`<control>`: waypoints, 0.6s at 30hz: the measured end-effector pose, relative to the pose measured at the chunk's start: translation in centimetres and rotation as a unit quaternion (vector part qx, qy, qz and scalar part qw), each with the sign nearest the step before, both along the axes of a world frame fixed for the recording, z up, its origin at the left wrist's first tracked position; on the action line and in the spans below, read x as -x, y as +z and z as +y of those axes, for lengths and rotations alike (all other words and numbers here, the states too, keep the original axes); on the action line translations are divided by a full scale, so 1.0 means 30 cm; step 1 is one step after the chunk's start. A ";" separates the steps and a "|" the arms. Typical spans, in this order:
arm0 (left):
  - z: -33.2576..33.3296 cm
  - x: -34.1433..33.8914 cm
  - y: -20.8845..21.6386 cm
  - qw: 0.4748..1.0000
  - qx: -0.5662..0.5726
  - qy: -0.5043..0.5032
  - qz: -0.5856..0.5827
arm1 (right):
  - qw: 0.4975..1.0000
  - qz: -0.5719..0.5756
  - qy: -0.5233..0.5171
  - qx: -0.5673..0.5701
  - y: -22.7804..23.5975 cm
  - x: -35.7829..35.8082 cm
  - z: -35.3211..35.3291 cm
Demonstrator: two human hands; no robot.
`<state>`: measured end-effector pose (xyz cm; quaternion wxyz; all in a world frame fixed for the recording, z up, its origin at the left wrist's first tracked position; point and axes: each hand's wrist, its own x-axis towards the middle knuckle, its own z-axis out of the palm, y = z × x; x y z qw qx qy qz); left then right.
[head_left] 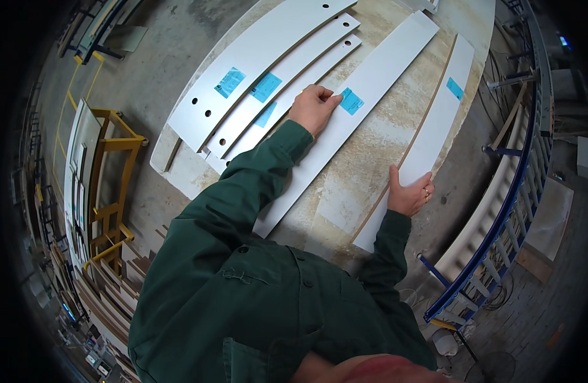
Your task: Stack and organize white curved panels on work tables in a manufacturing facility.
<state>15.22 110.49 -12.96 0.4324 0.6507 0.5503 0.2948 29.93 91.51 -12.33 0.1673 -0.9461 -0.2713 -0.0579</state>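
Middle board: here it lies, a long white board (pixel 329 143) slanting across the desk (pixel 383 127), its near end close to the green jacket (pixel 294 306), its far end up and to the right.
Blue label: a bright rectangular sticker (pixel 352 101) sits on that board, and this is where the action is!
Left hand: the hand (pixel 314 110) is right there at the sticker's left side, thumb and forefinger drawn together; whether they've caught the sticker or just press beside it, I can't tell.
Right-hand board: a narrower white board (pixel 433 134) with a brown edge, lying along the desk's right side, another blue sticker (pixel 455 89) toward its far end.
Right hand: a firm grasp on that narrower board near its close end, the hand (pixel 410 195) spanning it, thumb at the left edge, fingers over at the right, a ring on one of them.
Left group: a broad curved board (pixel 262 54) with dark round holes, narrower holed boards (pixel 335 59) just beside it, blue stickers showing there too.
Off the desk: a yellow rack (pixel 112 172) out left, a blue frame (pixel 495 241) with pale slats curving along the right, grey floor (pixel 160 57) below.
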 end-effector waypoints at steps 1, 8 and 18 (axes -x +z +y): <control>0.000 -0.001 -0.003 1.000 0.000 -0.002 -0.001 | 1.000 -0.018 0.005 -0.007 -0.001 -0.002 0.000; -0.003 -0.005 -0.011 1.000 0.007 0.002 0.002 | 1.000 -0.005 -0.002 -0.029 -0.001 -0.004 -0.005; -0.276 0.018 0.129 0.945 -0.326 -0.022 0.027 | 0.999 0.014 0.004 -0.041 0.002 -0.004 -0.043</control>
